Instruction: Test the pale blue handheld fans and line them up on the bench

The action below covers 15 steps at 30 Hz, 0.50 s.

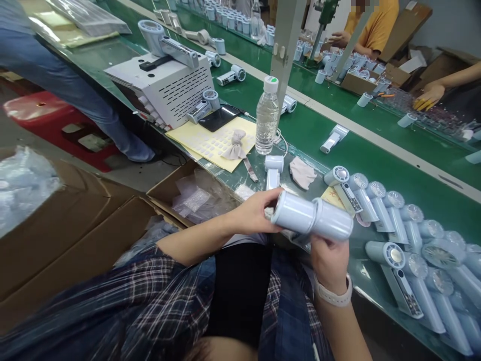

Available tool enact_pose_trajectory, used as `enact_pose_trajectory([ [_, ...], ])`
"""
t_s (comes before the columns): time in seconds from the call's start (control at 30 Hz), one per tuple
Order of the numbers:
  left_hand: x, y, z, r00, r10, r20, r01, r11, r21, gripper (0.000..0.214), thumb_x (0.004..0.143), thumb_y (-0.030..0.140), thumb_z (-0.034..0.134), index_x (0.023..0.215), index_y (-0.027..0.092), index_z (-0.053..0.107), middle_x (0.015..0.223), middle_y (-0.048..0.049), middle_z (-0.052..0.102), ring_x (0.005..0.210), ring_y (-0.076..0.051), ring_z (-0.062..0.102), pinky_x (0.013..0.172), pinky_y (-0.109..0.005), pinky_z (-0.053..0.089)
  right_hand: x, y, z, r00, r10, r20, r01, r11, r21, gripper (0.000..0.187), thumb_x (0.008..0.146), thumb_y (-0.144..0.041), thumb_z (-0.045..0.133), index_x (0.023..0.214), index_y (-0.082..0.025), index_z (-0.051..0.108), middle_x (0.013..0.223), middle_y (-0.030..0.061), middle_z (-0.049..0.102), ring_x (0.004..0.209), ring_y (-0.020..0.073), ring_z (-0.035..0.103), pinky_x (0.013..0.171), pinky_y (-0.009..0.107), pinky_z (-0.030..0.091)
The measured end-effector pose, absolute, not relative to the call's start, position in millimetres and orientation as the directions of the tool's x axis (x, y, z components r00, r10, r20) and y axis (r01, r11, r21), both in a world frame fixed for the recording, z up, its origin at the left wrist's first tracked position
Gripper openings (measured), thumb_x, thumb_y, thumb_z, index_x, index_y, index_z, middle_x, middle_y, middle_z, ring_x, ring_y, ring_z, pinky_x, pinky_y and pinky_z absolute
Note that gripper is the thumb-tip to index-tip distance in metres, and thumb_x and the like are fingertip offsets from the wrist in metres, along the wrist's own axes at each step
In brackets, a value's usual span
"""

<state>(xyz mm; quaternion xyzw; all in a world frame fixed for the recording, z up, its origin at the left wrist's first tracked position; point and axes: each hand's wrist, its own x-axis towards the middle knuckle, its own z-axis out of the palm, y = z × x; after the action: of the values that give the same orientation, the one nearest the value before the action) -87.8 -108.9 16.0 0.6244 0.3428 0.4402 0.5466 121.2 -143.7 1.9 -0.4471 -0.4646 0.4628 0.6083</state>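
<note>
Two pale-blue handheld fans (pixel 313 216) are held just above the near edge of the green surface (pixel 311 150), right of the frame's centre, their cylindrical heads end to end and slightly blurred. How the heads meet is hard to make out, and their handles are mostly concealed.

The left hand (pixel 259 210) comes in from the lower left, forearm slanting upward, and grips the left end with the thumb on top; its other fingers are largely hidden. The right hand (pixel 330 258) rises from the bottom, closed in a fist under the right cylinder, apparently around a handle that its fingers cover. A pale wristband (pixel 334 295) circles that wrist.

Just behind, a smaller-looking fan (pixel 273 175) is partly masked by the left hand. At right, rows of fans (pixel 394 200) overlap and run off the frame's edge. Coloured marks on a paper slip (pixel 334 196) beside them cannot be read.

Above centre stands a clear bottle (pixel 266 120) with a green-topped cap. Left of it, a yellow sheet (pixel 231 164) carries small pale labels, too tiny to read, with a fabric bow (pixel 236 144) on top.

At the upper right, a co-worker's hand (pixel 428 98) reaches in, the body cut off.
</note>
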Motion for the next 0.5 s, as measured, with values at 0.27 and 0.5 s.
enact_pose_trajectory([
  [0.27, -92.6, -108.9, 20.4, 0.264, 0.753, 0.603, 0.098, -0.643, 0.760, 0.011, 0.092, 0.030, 0.069, 0.093, 0.025, 0.079, 0.124, -0.0102, 0.075, 0.141, -0.030, 0.054, 0.121, -0.053, 0.040, 133.2, -147.1, 16.4, -0.103, 0.843, 0.527, 0.128, 0.537, -0.834, 0.049, 0.068, -0.027, 0.090, 0.111, -0.033, 0.067, 0.128, 0.0052, 0.072, 0.130, 0.0347, 0.059, 0.117, 0.065, 0.036],
  [0.5, -91.1, -104.7, 6.5, 0.257, 0.791, 0.555, 0.062, -0.587, 0.807, 0.012, 0.085, 0.032, 0.077, 0.096, 0.026, 0.078, 0.114, -0.0099, 0.077, 0.131, -0.030, 0.062, 0.120, -0.054, 0.042, 127.8, -143.3, 11.4, -0.080, 0.908, 0.412, 0.097, 0.418, -0.903, 0.053, 0.060, -0.027, 0.094, 0.108, -0.031, 0.071, 0.120, 0.0045, 0.076, 0.121, 0.0332, 0.065, 0.118, 0.059, 0.039],
])
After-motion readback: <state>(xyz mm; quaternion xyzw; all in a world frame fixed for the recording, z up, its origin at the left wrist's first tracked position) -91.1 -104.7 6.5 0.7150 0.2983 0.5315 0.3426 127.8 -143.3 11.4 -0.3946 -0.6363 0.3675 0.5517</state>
